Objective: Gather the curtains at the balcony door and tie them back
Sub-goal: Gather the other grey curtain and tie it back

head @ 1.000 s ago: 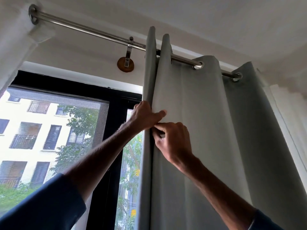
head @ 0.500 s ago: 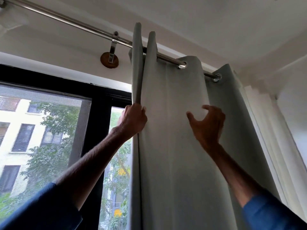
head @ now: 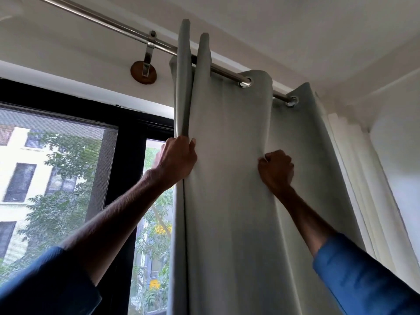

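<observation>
At the right end of the balcony door, up near the ceiling [head: 295,30]: grey-green curtain [head: 227,189] hangs on a steel rod [head: 102,19], partly stacked into folds. Two narrow folds stand up at its left edge, then one wide flat panel, then another panel further right.

Left hand [head: 177,160] is clamped round the two narrow leading folds, thumb on the near side. Right hand [head: 276,169] is fisted on a crease of fabric at the right edge of the wide panel. The hands are apart at about the same height, with the wide panel between them. Blue sleeves [head: 363,280] on both arms.

Room:
- The rod sits in a metal bracket [head: 148,53] fixed to a round brown wall mount [head: 143,75].
- White wall above a black door frame [head: 122,178], mesh screen [head: 56,144] in the left pane.
- Outside are a pale building [head: 13,185] and trees [head: 56,212].
- A white sheer curtain [head: 354,178] hangs just right of the grey one, with white wall [head: 400,155] beyond it.

Hidden or unclear:
- Only two eyelets [head: 246,81] show, and folds cover the rest.
- The rod's right end is behind fabric and its left end is cut off by the picture edge.
- Left fingers are behind the folds, and the right fingertips are buried in the crease.
- The curtain's lower part is out of view.
</observation>
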### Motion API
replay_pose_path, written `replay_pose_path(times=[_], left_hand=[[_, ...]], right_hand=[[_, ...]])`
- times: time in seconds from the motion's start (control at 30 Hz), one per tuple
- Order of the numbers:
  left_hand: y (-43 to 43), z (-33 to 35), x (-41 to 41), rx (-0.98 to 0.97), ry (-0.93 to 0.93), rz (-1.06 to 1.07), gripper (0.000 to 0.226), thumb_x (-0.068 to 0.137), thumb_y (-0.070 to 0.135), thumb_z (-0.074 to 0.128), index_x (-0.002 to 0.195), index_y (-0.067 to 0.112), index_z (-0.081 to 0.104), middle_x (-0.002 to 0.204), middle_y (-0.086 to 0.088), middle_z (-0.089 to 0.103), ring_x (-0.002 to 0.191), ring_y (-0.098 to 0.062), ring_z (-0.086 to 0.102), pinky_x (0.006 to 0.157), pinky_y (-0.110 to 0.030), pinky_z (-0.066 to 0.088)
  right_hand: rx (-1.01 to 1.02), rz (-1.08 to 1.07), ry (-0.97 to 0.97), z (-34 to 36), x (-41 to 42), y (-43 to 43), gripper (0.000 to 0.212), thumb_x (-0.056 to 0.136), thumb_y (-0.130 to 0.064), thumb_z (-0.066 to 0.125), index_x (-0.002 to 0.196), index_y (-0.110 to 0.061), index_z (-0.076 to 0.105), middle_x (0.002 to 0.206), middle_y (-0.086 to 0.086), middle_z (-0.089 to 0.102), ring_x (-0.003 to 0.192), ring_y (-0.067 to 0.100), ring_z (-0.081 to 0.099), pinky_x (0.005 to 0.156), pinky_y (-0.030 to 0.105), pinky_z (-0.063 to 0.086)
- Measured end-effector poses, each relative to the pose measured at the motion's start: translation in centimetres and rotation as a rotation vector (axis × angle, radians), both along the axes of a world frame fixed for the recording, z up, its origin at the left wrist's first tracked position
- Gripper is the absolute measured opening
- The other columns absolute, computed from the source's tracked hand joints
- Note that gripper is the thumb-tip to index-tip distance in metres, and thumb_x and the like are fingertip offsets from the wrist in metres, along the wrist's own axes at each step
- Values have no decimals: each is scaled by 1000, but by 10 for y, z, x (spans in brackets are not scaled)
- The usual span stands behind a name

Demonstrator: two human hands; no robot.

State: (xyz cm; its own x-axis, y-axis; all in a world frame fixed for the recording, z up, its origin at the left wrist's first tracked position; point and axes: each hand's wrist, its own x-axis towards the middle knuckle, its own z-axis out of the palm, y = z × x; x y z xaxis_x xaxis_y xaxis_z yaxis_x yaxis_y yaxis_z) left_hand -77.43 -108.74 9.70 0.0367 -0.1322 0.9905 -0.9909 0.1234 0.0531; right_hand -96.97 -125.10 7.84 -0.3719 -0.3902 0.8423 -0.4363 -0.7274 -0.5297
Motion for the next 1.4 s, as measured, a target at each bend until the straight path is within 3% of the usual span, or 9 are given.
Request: replay_pose_path(times=[0.13, 0.37, 0.5, 0.67, 0.97, 1.1, 1.23, 1.3, 1.4], left_hand=[[1, -3, -1, 3, -8, 13, 48, 102, 31, 44, 59, 16, 30, 60, -9, 41, 69, -46, 59, 58, -33, 37], [-3, 1, 0, 133, -38, 28, 16, 87, 12, 53, 90, 0, 63, 95, -33, 65, 88, -50, 64, 65, -45, 50], [-6, -2, 4, 107, -43, 8, 20, 92, 20, 53, 75, 10, 48, 92, -33, 63, 81, -48, 62, 59, -37, 41], [-16, -10, -6, -84, -101, 25, 38, 99, 30, 46, 65, 18, 34, 89, -29, 63, 79, -50, 61, 60, -37, 36], [-18, -23, -16, -253, -169, 125, 8, 98, 10, 46, 102, 6, 52, 101, -20, 50, 71, -46, 62, 54, -36, 32], [-13, -26, -15, -226, -166, 131, 48, 89, -4, 42, 136, 2, 36, 104, -21, 54, 78, -46, 63, 60, -46, 45], [-8, -26, -15, -175, -274, 87, 90, 84, -7, 41, 156, 26, -3, 83, -13, 53, 58, -28, 54, 54, -40, 45], [-11, -24, -12, -165, -320, 179, 70, 85, -2, 43, 150, 18, 28, 85, -10, 49, 61, -29, 54, 56, -36, 37], [-12, -18, -9, -74, -351, 113, 28, 79, 0, 47, 105, 5, 58, 85, -15, 52, 74, -42, 60, 58, -34, 35]], right_hand=[[-128, -71, 198, 13, 20, 49, 21, 87, -24, 62, 101, -18, 76, 113, 5, 71, 106, 29, 67, 84, 29, 49], [-641, -7, 372, 16, 73, 130, 8, 85, -16, 70, 87, -15, 78, 91, 8, 75, 93, 35, 68, 71, 32, 44], [-541, -23, 470, 10, 64, 113, 19, 92, -30, 65, 103, -20, 77, 104, 10, 74, 106, 36, 64, 82, 38, 48], [-480, 2, 438, -15, 59, 89, 24, 85, -20, 62, 64, -10, 56, 74, 13, 67, 76, 39, 63, 57, 30, 34], [-407, 74, 314, -24, 62, 91, 40, 80, -11, 62, 54, -11, 31, 50, 2, 30, 52, 23, 34, 52, 31, 23], [-396, 64, 304, -26, 61, 91, 42, 80, -12, 64, 54, -9, 33, 48, 3, 27, 43, 14, 30, 44, 27, 19], [-409, 68, 300, -28, 58, 92, 41, 84, -18, 65, 54, -7, 39, 46, 4, 26, 42, 16, 31, 43, 21, 18], [-429, 91, 306, -28, 57, 94, 43, 86, -23, 60, 54, -8, 35, 47, 4, 25, 44, 18, 26, 44, 30, 24], [-439, 101, 304, -30, 57, 98, 39, 84, -15, 57, 55, -7, 31, 48, 5, 24, 47, 21, 22, 47, 34, 25]])
